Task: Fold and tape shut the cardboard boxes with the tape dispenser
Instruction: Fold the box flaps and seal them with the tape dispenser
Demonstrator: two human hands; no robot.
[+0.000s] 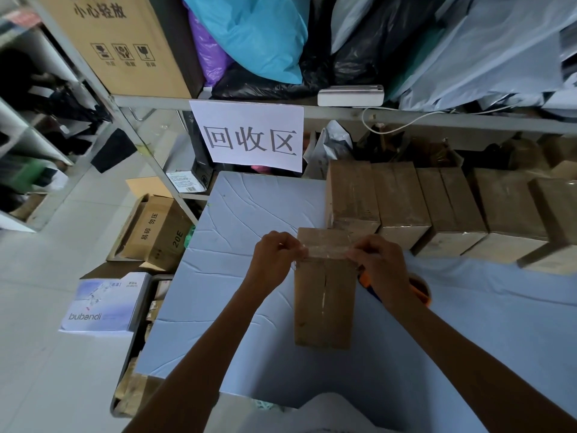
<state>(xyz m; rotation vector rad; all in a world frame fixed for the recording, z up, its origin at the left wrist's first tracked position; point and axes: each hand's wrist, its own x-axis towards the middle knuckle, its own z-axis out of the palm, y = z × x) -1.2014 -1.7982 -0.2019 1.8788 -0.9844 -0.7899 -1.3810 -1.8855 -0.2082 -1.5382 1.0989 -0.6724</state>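
Note:
A brown cardboard box (324, 301) lies on the blue table (237, 276) in front of me, its top flaps folded shut with a seam down the middle. A strip of clear tape (327, 251) stretches across the box. My left hand (274, 257) pinches the tape's left end at the box's left edge. My right hand (381, 260) pinches the right end at the right edge. The orange tape dispenser (420, 287) lies on the table just behind my right wrist, mostly hidden.
Several taped boxes (437, 210) stand in a row at the back right of the table. A metal shelf (343, 107) with bags and a paper sign (249, 135) rises behind. Open cartons (153, 232) and a white box (106, 304) sit on the floor at left.

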